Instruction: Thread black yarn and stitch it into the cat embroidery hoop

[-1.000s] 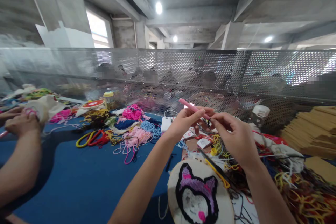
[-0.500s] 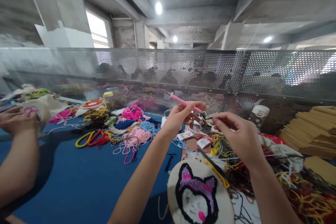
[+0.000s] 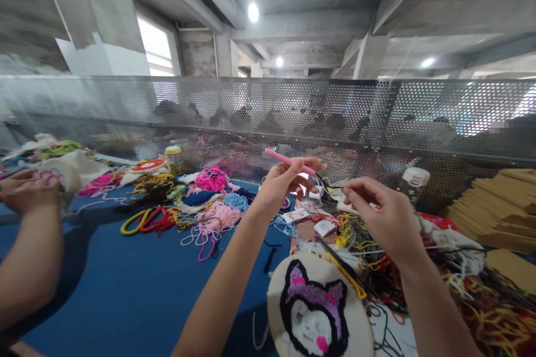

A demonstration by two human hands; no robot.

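Note:
A pink punch needle pen [image 3: 275, 155] lies across my left hand [image 3: 281, 183], gripped between thumb and fingers, its tip pointing right. A strand of black yarn [image 3: 329, 185] runs from the tip toward my right hand [image 3: 383, 212], whose thumb and forefinger pinch its end. Below the hands rests a round embroidery hoop [image 3: 278, 290] with white cloth. On it is a tufted figure in purple, black and white, with pink ears and a pink spot.
A co-worker's hand [image 3: 31, 192] works at the far left. Yellow-and-red scissors [image 3: 161, 220], pink yarn [image 3: 218, 216] and other tangles lie on the blue table [image 3: 125, 290]. At right are a clear bottle [image 3: 414, 181], stacked cardboard [image 3: 494, 206] and mixed yarn. A perforated metal screen [image 3: 259, 103] stands behind.
My left hand has shifted slightly left with the pink punch needle pen, and my right hand a little right. The black yarn now stretches across a wider gap between them.

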